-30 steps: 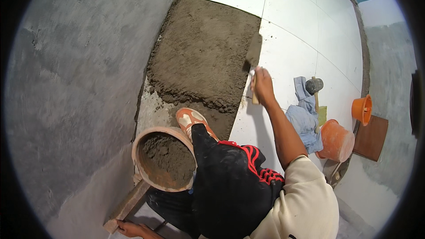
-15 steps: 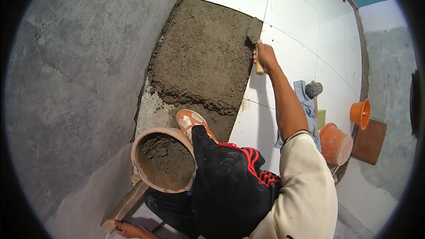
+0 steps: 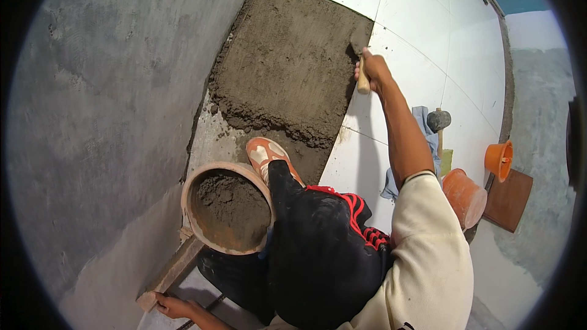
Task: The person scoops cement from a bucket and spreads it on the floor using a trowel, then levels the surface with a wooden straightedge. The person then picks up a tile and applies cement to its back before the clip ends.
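My right hand point(image 3: 374, 72) is closed round the pale wooden handle of a trowel point(image 3: 364, 80). Its blade, hard to make out against the grey, lies at the right edge of a bed of wet mortar point(image 3: 287, 55), beside the white tiles point(image 3: 409, 67). Down at the lower left, my left hand point(image 3: 174, 307) has its fingers curled against the end of a wooden beam point(image 3: 174, 272). Between my left arm and the mortar stands a round bucket point(image 3: 191, 198), partly filled with loose mortar point(image 3: 232, 211).
A rough grey wall point(image 3: 122, 98) borders the left side. My shoe point(image 3: 267, 154) stands at the mortar's near edge. To the right lie a rubber mallet point(image 3: 438, 121), a blue-grey cloth point(image 3: 422, 116), an orange bucket point(image 3: 466, 198), a small orange pail point(image 3: 498, 160) and a brown board point(image 3: 509, 200).
The whole view has shifted slightly. The trowel blade shows less plainly against the mortar's right edge, while my right hand keeps its grip. My left hand stays at the beam's end.
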A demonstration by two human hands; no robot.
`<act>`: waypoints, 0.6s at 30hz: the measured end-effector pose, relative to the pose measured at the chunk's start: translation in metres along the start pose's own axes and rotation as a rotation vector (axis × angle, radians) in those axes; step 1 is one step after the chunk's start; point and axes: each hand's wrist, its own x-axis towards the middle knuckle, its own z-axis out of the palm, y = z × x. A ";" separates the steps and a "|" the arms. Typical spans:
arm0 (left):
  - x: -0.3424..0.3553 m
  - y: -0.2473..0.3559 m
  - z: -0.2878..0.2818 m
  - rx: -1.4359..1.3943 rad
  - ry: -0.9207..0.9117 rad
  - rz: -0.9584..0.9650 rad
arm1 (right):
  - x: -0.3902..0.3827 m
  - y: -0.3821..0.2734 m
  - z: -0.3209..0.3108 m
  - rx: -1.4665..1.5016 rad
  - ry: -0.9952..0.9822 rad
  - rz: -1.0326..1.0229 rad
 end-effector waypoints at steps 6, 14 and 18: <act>0.008 -0.005 -0.009 0.021 -0.037 -0.016 | -0.109 0.079 0.035 -0.025 -0.033 0.068; -0.002 -0.006 -0.001 -0.108 0.015 0.027 | -0.262 0.163 0.044 -0.238 -0.095 0.066; 0.017 -0.026 -0.004 -0.035 -0.017 0.046 | -0.254 0.156 0.021 -0.402 -0.057 0.045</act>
